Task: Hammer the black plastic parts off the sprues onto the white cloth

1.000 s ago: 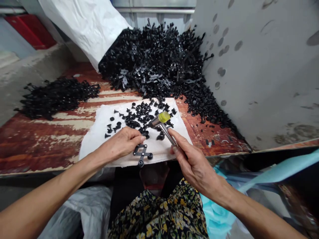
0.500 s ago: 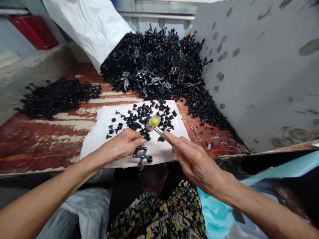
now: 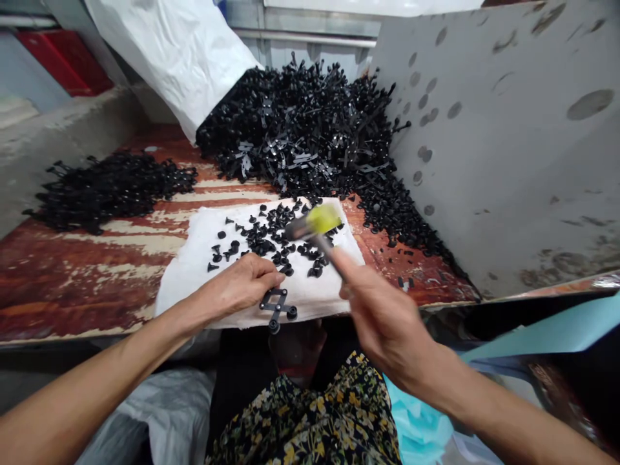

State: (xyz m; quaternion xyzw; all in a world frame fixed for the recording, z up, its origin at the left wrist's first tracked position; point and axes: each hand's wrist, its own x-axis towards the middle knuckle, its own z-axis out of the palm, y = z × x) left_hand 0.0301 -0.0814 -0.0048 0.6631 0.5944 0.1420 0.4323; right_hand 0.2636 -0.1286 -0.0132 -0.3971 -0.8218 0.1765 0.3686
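My right hand [image 3: 380, 310] is closed around the handle of a hammer [image 3: 317, 225] with a yellow face, its head raised and blurred over the white cloth [image 3: 194, 284]. With fingers pinched, my left hand [image 3: 247, 278] holds a black scissor-like linkage [image 3: 277, 305] at the cloth's near edge. The linkage has crossed bars and round ends that stick out toward me. Its far end is hidden under my fingers. Beyond that hand, several small black mushroom-shaped pegs [image 3: 264, 232] lie scattered on the cloth.
A big heap of black linkages [image 3: 300, 123] fills the back, beside a white sack [image 3: 179, 58]. At the left lies a smaller black pile [image 3: 113, 190]. A grey panel [image 3: 504, 148] walls off the right, with loose black pegs [image 3: 411, 219] along its foot.
The hammer has lifted and swung up to the right, away from my left hand, and is now blurred. My left hand and the linkage stay almost where they were.
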